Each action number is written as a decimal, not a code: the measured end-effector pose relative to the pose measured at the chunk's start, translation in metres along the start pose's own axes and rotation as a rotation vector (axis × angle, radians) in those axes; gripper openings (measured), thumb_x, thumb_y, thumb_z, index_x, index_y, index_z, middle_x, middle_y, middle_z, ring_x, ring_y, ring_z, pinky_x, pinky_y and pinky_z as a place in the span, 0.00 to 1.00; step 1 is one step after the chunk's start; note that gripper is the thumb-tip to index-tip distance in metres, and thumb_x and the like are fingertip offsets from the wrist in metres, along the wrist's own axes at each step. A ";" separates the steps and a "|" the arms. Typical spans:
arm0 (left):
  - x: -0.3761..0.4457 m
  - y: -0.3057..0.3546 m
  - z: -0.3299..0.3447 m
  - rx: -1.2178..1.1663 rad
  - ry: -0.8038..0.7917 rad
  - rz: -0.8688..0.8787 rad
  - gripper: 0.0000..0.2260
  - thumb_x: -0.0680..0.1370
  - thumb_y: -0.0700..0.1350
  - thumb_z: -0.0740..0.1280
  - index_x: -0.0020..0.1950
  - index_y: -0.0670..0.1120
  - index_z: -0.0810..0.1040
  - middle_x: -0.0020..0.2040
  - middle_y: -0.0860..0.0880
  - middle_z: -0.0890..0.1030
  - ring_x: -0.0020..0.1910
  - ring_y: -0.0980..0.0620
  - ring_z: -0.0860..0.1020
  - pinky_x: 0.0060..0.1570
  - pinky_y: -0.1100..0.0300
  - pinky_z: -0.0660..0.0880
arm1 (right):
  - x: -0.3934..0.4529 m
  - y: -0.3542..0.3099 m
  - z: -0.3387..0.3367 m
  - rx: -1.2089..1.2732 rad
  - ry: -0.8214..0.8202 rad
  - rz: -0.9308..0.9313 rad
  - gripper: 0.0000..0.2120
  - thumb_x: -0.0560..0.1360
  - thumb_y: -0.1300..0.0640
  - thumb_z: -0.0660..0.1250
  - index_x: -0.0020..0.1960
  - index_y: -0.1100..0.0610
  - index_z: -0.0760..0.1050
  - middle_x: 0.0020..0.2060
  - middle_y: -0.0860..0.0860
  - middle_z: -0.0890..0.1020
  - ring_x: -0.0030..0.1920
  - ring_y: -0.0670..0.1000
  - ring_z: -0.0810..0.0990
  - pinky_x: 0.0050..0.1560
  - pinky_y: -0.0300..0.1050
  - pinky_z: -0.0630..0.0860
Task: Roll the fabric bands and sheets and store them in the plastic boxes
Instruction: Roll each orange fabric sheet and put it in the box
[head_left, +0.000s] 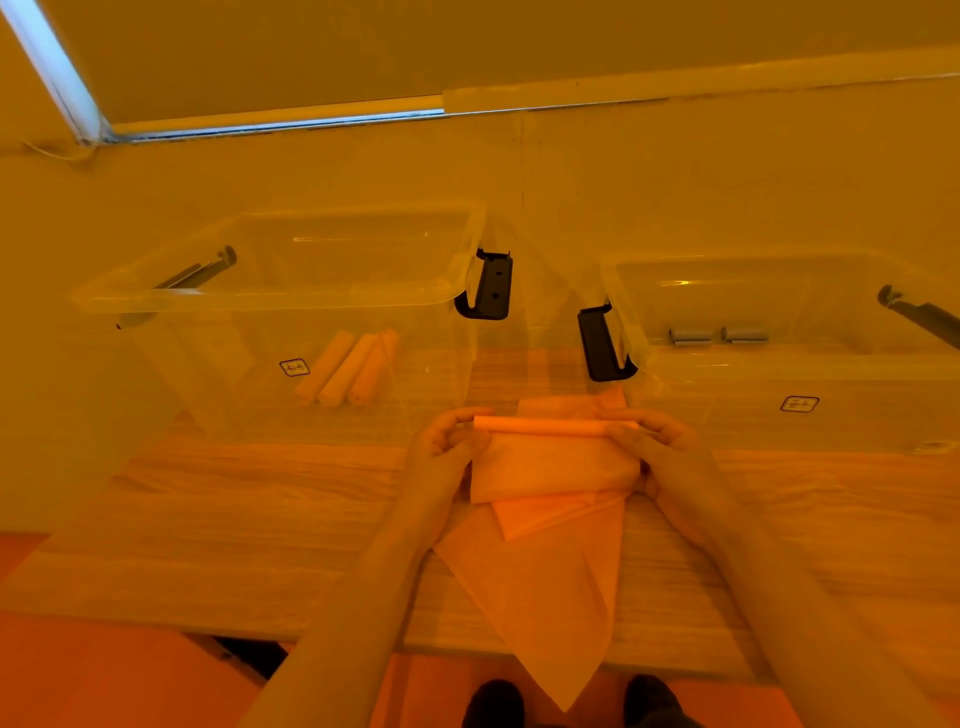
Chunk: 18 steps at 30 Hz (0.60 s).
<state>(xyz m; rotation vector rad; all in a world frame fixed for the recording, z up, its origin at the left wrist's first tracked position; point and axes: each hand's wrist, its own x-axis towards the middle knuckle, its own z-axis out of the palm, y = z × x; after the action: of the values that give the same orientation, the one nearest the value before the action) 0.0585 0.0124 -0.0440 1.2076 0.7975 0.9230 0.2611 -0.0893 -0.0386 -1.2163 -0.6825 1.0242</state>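
Note:
An orange fabric sheet (553, 467) is partly rolled, its rolled edge (550, 426) at the far side between my hands. My left hand (447, 441) pinches the roll's left end and my right hand (654, 441) pinches its right end. The sheet's loose part lies toward me over another orange sheet (545, 597), whose corner hangs past the table's near edge. The left clear plastic box (270, 301) holds three orange fabric rolls (348, 369). The right clear plastic box (779, 364) holds two small grey rolls (717, 335).
Both boxes stand on a wooden table (234, 519) against a wall and have black latch handles (491, 286) facing the gap between them. More orange fabric (571, 402) lies beyond the roll. My shoes (493, 701) show below the table's near edge.

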 end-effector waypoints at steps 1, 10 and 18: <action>0.000 0.000 0.000 -0.015 0.007 -0.006 0.07 0.77 0.41 0.67 0.51 0.51 0.81 0.45 0.47 0.83 0.41 0.50 0.80 0.38 0.54 0.77 | 0.000 0.000 0.000 0.002 0.010 -0.006 0.14 0.68 0.53 0.69 0.53 0.54 0.80 0.49 0.55 0.82 0.44 0.53 0.81 0.42 0.51 0.80; 0.000 0.001 0.002 -0.005 -0.011 0.044 0.12 0.76 0.37 0.67 0.58 0.47 0.78 0.40 0.50 0.84 0.37 0.57 0.82 0.31 0.63 0.75 | 0.003 0.003 -0.003 -0.008 0.019 -0.037 0.15 0.69 0.58 0.70 0.56 0.54 0.79 0.51 0.57 0.84 0.50 0.57 0.83 0.49 0.55 0.80; -0.001 0.000 0.001 -0.018 -0.038 0.085 0.08 0.78 0.38 0.64 0.53 0.49 0.77 0.44 0.49 0.84 0.41 0.52 0.82 0.35 0.59 0.78 | -0.002 0.004 -0.001 -0.162 -0.022 -0.122 0.13 0.76 0.58 0.66 0.60 0.53 0.76 0.49 0.54 0.84 0.48 0.54 0.84 0.44 0.52 0.82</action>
<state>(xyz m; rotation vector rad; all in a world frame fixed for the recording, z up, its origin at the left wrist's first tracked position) 0.0592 0.0107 -0.0435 1.2475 0.7109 0.9719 0.2604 -0.0915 -0.0423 -1.2883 -0.8597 0.8947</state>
